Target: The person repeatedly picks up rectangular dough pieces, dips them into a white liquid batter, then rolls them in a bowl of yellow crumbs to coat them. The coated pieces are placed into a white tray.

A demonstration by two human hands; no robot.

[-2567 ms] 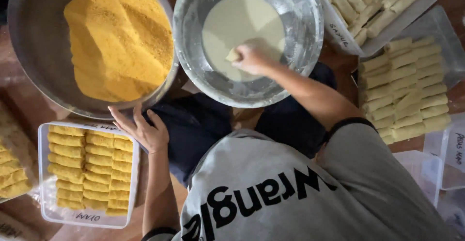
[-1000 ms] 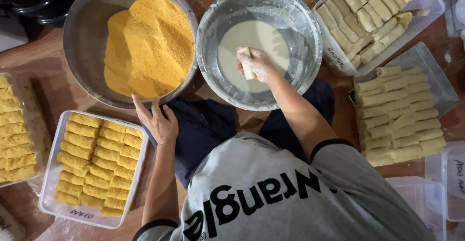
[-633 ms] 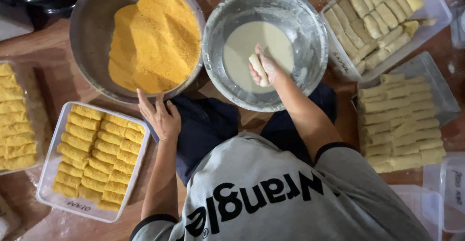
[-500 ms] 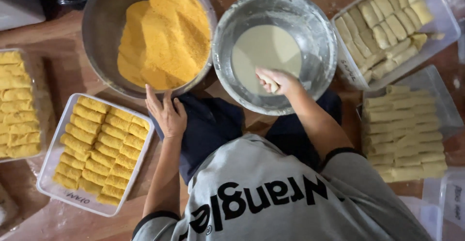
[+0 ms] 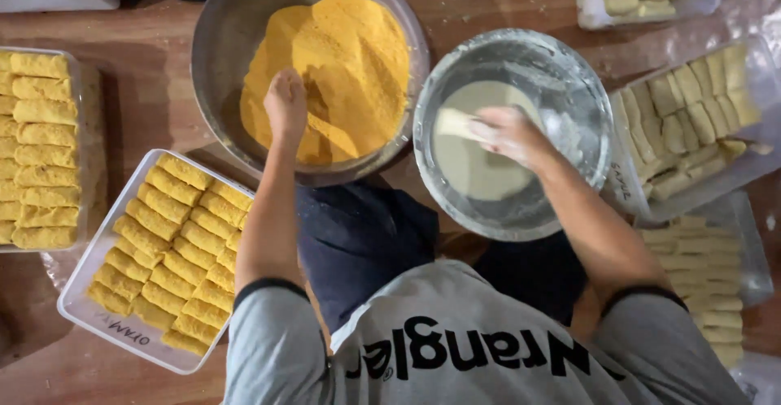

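The crumbs (image 5: 342,71) are bright orange-yellow in a grey metal bowl (image 5: 224,55). The batter (image 5: 476,161) is creamy white. The coated rolls (image 5: 175,250) are golden yellow. The plain rolls (image 5: 691,120) are pale.
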